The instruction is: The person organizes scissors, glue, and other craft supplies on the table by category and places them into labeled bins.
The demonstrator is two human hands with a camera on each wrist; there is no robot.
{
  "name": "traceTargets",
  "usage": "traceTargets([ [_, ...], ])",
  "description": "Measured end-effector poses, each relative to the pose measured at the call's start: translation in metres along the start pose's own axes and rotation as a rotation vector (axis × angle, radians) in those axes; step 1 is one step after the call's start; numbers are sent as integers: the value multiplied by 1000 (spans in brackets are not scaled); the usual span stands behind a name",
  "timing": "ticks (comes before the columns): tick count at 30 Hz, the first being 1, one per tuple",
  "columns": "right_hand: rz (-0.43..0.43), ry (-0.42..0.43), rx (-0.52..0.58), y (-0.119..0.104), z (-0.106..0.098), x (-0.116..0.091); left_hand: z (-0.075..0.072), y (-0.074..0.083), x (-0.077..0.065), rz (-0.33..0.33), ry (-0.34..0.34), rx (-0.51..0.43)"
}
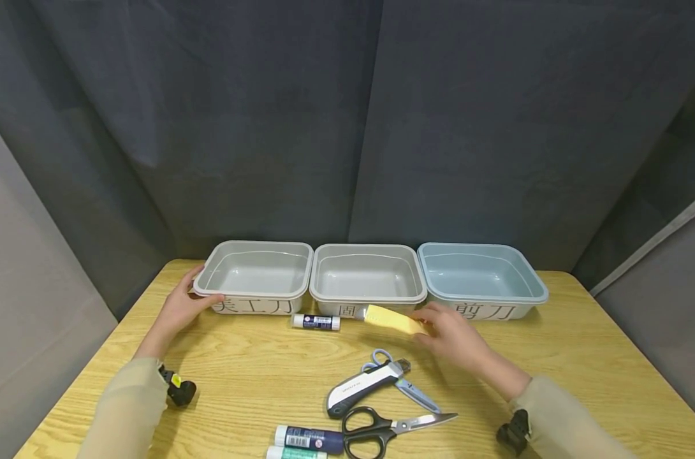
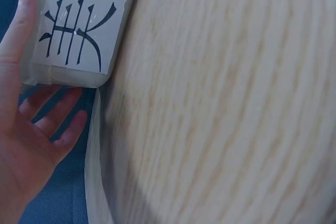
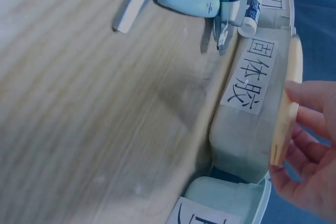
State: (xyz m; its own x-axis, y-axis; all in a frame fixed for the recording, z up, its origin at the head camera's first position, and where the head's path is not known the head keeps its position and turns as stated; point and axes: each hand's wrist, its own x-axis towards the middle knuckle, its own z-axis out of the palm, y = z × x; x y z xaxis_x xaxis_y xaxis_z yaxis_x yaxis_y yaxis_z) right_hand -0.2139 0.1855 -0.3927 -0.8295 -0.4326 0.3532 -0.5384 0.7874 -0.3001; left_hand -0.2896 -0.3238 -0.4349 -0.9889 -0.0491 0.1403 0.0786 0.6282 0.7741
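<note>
My right hand [image 1: 453,338] pinches a yellow utility knife [image 1: 393,320] between thumb and fingers, in front of the middle grey bin [image 1: 367,299]. In the right wrist view the knife [image 3: 287,114] appears edge-on, overlapping the bin's side. My left hand [image 1: 178,309] rests at the left corner of the left grey bin [image 1: 250,297], thumb along the front rim and fingers by the left end. In the left wrist view three fingers stretch out loosely beside the bin [image 2: 73,80]. All three bins show bare insides.
Right of the grey bins stands a blue bin [image 1: 479,298]. A small glue stick [image 1: 315,322] lies before them. Nearer are a white-and-black utility knife [image 1: 361,386] over blue scissors [image 1: 419,394], black-handled scissors [image 1: 384,428], a blue glue stick [image 1: 310,438] and a green-labelled stick [image 1: 296,453].
</note>
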Motion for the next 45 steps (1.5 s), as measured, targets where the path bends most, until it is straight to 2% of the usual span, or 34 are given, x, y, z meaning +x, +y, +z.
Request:
traceTargets([
  [5,-26,9,19,-2,1,7,1,-1,-1,-9,3,4],
  [16,34,18,115,-9,2,19,4,-1,-1,-10,24,-26],
  [24,0,26,164,-15,8,31,4,-4,-2,-18,12,-34],
  [38,-1,59,263,-24,18,52,4,-2,-2,-20,19,-46],
  [45,-30,81,251,-26,24,61,4,-1,-2,-27,17,-46],
])
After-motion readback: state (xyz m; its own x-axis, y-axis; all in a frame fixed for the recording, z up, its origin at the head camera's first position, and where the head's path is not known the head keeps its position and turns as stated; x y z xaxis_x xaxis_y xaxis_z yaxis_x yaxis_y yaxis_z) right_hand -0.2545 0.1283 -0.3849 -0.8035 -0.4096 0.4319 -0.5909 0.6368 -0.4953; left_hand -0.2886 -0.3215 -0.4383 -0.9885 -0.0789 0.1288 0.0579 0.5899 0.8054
